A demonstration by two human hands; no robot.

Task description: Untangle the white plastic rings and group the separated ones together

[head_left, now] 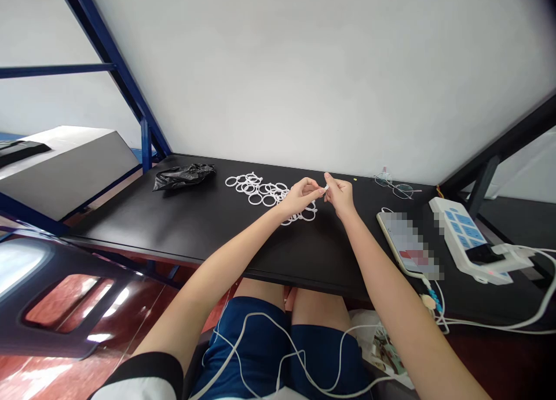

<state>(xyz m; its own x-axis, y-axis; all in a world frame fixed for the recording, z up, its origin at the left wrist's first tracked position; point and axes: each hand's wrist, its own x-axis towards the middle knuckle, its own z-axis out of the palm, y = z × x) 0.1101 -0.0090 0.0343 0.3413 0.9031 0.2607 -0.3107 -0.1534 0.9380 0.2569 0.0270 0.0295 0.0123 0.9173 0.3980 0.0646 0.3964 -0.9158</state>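
Observation:
Several white plastic rings (255, 199) lie in a loose, overlapping heap on the black tabletop (182, 220). My left hand (299, 197) is above the heap's right part, its thumb and fingers closed in a pinch. Close beside it, my right hand (340, 196) is closed too, with the thumb raised. Between the two sets of fingertips shows a small white piece (325, 188); both hands grip it. Most of it is covered by fingers, so I cannot make out its full shape. Some rings are partly hidden behind my left hand.
A crumpled black plastic bag (185, 176) lies at the left. To the right are eyeglasses (394, 186), a phone (406, 243) on a cable, and a white power strip (467, 235). White cables (490, 325) run along the right and over my lap. A wall (278, 87) stands behind.

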